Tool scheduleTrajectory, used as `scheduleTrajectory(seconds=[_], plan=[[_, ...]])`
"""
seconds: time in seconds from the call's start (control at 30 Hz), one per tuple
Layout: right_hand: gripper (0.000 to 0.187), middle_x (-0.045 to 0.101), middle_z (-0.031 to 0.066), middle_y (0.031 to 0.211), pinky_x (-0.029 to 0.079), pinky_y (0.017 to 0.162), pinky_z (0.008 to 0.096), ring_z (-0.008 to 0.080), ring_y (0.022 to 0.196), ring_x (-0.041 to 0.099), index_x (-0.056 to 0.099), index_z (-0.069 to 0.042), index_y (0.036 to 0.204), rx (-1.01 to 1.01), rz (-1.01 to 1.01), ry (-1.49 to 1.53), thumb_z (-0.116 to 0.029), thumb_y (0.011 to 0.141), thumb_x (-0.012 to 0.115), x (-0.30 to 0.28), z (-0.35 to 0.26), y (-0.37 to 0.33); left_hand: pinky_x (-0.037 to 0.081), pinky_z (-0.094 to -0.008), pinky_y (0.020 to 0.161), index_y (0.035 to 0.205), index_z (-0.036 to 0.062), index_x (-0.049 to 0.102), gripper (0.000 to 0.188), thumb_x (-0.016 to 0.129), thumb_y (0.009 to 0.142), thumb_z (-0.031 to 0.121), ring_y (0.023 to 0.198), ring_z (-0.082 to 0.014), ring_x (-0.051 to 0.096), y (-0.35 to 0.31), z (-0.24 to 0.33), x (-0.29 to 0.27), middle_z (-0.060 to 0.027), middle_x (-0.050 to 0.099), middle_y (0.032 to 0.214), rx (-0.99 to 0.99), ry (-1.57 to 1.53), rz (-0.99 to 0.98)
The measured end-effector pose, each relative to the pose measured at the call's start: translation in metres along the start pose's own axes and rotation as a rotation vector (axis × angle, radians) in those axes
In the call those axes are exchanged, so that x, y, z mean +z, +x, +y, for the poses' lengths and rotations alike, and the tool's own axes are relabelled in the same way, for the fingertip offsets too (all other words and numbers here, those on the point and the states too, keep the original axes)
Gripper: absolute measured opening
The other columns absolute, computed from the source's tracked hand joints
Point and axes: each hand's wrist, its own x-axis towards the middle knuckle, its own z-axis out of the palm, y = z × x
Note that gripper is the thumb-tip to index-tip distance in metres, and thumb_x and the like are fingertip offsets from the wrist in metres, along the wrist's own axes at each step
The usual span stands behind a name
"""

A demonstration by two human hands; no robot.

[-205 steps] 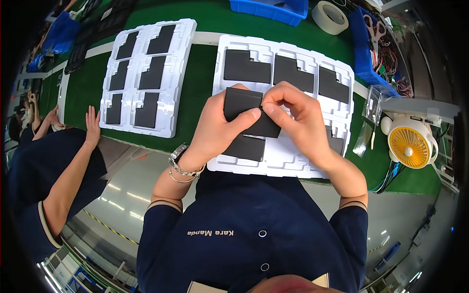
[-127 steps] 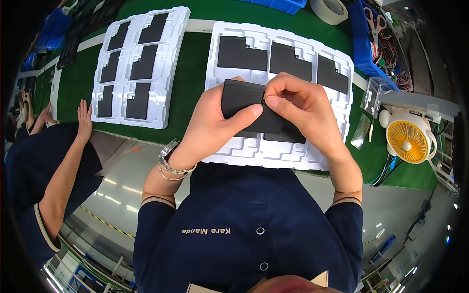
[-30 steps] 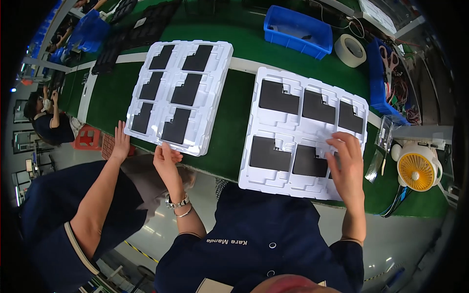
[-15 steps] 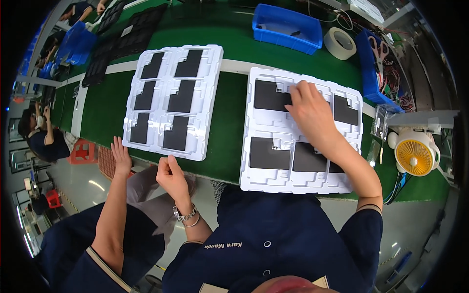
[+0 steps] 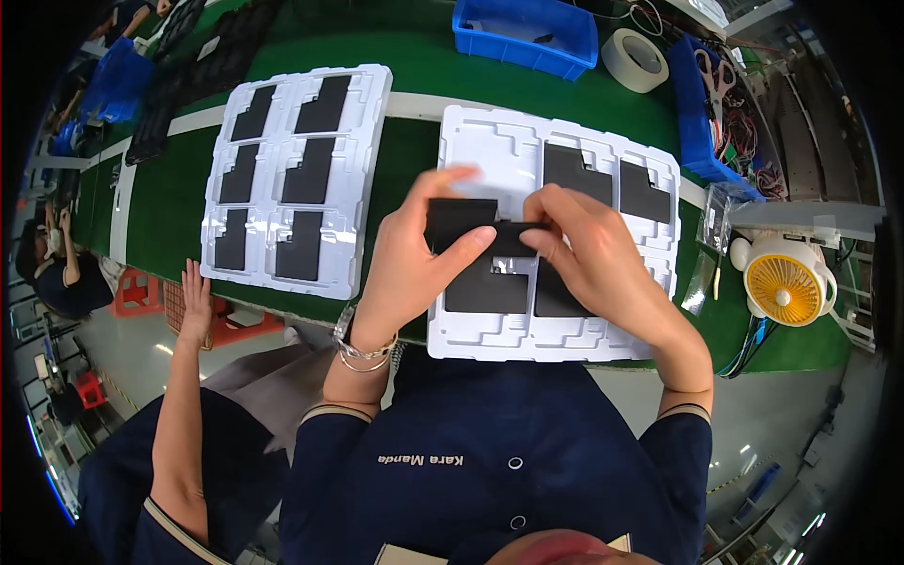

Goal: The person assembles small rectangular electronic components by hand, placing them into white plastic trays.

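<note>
A flat black notched piece point(image 5: 461, 218) is held level between my two hands above the right-hand white tray point(image 5: 551, 341). My left hand point(image 5: 414, 259) has its thumb along the near edge of the piece; its index finger is stretched out and blurred. Pinched at the right end of the same piece are the fingertips of my right hand point(image 5: 593, 250). Beneath them, similar black pieces point(image 5: 486, 294) lie in the tray's compartments, partly hidden by my hands. The far-left compartment point(image 5: 485, 151) holds no piece.
Another white tray point(image 5: 365, 188) with several black pieces lies to the left. A co-worker's hand point(image 5: 195, 301) rests by the table edge. Farther off are a blue bin point(image 5: 527, 42), a tape roll point(image 5: 636, 61), a blue box point(image 5: 692, 141) with scissors point(image 5: 716, 80), and a small fan point(image 5: 783, 287).
The black piece from the far-left compartment has been lifted out and brought nearer. My left hand has come up from the table edge to meet it. The view has shifted slightly.
</note>
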Motion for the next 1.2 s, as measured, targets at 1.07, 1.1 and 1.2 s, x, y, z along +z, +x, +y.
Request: scheduleTrajectory(seconds=[1.07, 1.1, 1.2], plan=[[0.006, 0.056, 0.0071, 0.083, 0.048, 0.063, 0.0301, 0.0174, 0.072, 0.057, 0.06, 0.002, 0.087, -0.033, 0.082, 0.362, 0.0, 0.083, 0.064, 0.02, 0.018, -0.015, 0.035, -0.021, 0.058, 0.082, 0.0031, 0.057, 0.015, 0.068, 0.085, 0.013, 0.064, -0.0033, 0.043, -0.01, 0.006, 0.021, 0.0039, 0.05, 0.07, -0.243, -0.047, -0.187], [0.007, 0.055, 0.0077, 0.084, 0.047, 0.069, 0.0298, 0.0177, 0.075, 0.056, 0.058, 0.002, 0.087, 0.009, 0.05, 0.394, -0.001, 0.084, 0.063, 0.018, 0.017, -0.015, 0.036, -0.0229, 0.056, 0.081, 0.0025, 0.057, 0.016, 0.068, 0.084, 0.013, 0.062, -0.0045, 0.044, -0.011, 0.003, 0.022, 0.0028, 0.05, 0.067, -0.199, -0.03, -0.171], [0.006, 0.055, 0.0075, 0.084, 0.047, 0.07, 0.029, 0.0168, 0.076, 0.055, 0.058, 0.002, 0.086, 0.051, 0.014, 0.429, -0.001, 0.083, 0.063, 0.018, 0.019, -0.015, 0.036, -0.0247, 0.054, 0.081, 0.0021, 0.057, 0.016, 0.068, 0.084, 0.013, 0.059, -0.0057, 0.044, -0.01, 0.001, 0.024, 0.0017, 0.049, 0.064, -0.162, -0.023, -0.164]])
